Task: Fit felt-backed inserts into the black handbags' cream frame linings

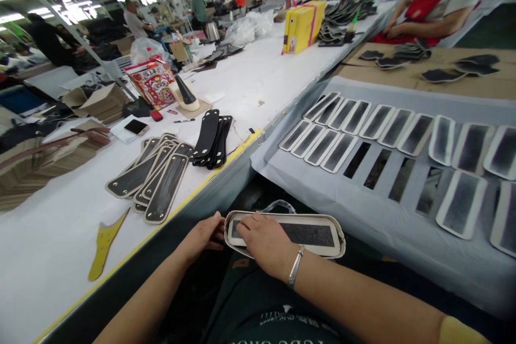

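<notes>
On my lap lies a long rounded bag piece (342,234) with a pale raised rim. A flat base panel (310,234), pale-edged with a dark middle strip, sits inside that rim. My left hand (203,236) has its fingers curled at the piece's left end, thumb near the top edge. My right hand (266,242), a silver bracelet at its wrist, rests across the panel. Its fingers are close together and bent over the panel's left part; their tips are partly hidden. A clear loop (279,205) shows behind the far rim.
Left, a white table (48,247) carries stacked studded panels (169,188), black straps (212,137), a yellow piece (105,244) and a phone (136,127). Right, pale-edged panels (461,204) lie in rows on a grey-covered table (411,236). A co-worker in a red apron (427,8) sits beyond.
</notes>
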### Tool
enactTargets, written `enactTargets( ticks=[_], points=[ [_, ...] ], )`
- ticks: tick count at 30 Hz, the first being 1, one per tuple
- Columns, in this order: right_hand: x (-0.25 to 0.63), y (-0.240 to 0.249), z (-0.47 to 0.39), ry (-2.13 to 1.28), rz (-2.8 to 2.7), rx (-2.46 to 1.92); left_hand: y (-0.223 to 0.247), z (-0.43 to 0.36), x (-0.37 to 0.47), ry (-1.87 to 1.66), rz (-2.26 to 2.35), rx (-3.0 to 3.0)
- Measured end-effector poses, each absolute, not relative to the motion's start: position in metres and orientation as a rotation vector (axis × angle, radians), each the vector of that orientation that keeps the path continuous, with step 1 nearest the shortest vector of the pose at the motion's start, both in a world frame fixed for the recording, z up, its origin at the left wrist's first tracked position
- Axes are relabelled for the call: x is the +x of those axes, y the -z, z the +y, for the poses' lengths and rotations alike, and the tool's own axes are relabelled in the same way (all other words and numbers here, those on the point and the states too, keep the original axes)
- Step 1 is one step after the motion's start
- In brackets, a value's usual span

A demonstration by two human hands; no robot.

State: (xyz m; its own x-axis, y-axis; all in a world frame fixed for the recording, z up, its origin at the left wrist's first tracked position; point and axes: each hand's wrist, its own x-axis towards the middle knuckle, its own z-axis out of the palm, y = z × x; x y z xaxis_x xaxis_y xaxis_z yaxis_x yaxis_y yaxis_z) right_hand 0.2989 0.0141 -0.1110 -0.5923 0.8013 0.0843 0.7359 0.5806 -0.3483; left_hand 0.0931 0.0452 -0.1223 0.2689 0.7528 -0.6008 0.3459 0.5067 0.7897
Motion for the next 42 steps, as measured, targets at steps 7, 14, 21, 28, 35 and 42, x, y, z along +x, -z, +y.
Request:
enactTargets(
  ticks=[7, 14, 21, 28, 35, 42],
  points=[
    [0.305, 0.11, 0.012, -0.401, -2.625, -1.241, 0.131, 0.015, 0.109, -0.295, 1.504, 1.274],
    [0.305, 0.109, 0.012, -0.416, -2.636, -1.269, 0.125, 0.022, 0.104, -0.333, 1.424, 1.213],
    [0.304, 0.11, 0.011, -0.441, -2.64, -1.273, 0.121, 0.028, 0.11, -0.329, 1.577, 1.579],
    [0.312, 0.103, 0.007, -0.564, -2.604, -1.305, 0.122, 0.039, 0.121, -0.229, 1.532, 1.76],
    [0.354, 0.097, -0.002, -0.549, -2.571, -1.359, 0.126, 0.038, 0.117, -0.269, 1.546, 1.633],
    [0.368, 0.092, -0.01, -0.354, -2.589, -1.574, 0.122, 0.034, 0.116, -0.176, 1.591, 1.743]
  ],
)
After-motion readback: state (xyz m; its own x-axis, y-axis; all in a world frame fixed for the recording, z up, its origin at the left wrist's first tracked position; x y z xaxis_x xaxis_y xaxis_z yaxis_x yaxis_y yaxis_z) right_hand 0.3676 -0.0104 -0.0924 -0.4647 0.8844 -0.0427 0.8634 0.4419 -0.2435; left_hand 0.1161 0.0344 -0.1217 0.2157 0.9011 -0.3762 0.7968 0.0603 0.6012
